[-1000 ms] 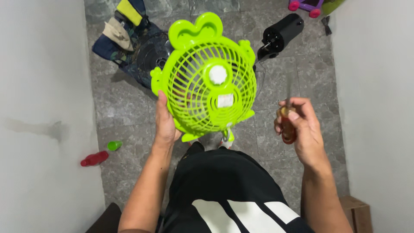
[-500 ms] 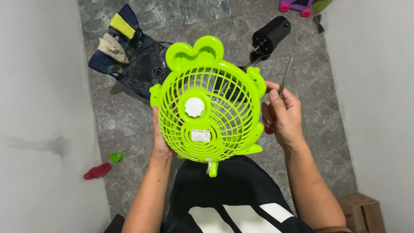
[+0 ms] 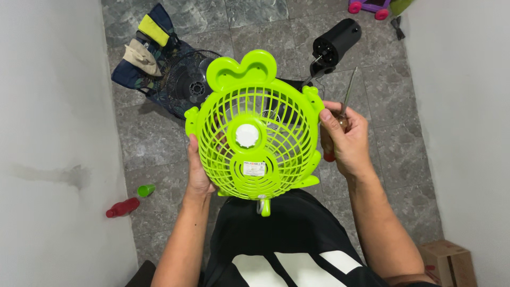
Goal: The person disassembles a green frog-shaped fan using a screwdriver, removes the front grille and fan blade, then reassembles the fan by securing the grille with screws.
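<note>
The person is sitting or crouching over a grey tiled floor [image 3: 159, 159], wearing black shorts with white stripes [image 3: 287, 250] at the near edge of the view. A brown cardboard box [image 3: 451, 263] is standing at the near right corner of the floor, against the right wall. The left hand [image 3: 197, 172] is gripping the lower left rim of a lime-green fan grille [image 3: 255, 127], fingers wrapped behind it and only the back of the hand showing. The grille is being held up facing the camera above the lap, with two rounded ears on its top and a white hub cap [image 3: 247, 135] at its centre. The right hand [image 3: 345, 141] is pressing against the grille's right rim while closed around a screwdriver [image 3: 348, 95]; the metal shaft is pointing up and away, and the reddish handle is showing below the fingers. A green cap [image 3: 145, 190] and a red bottle [image 3: 122, 207] are lying near the left wall. Farther off, a dark fan guard [image 3: 186, 85] is resting on a blue bag with cloths [image 3: 143, 48]. A black motor housing [image 3: 334, 42] is lying beyond the grille, and a pink-wheeled toy [image 3: 369, 6] is sitting at the far right corner.
</note>
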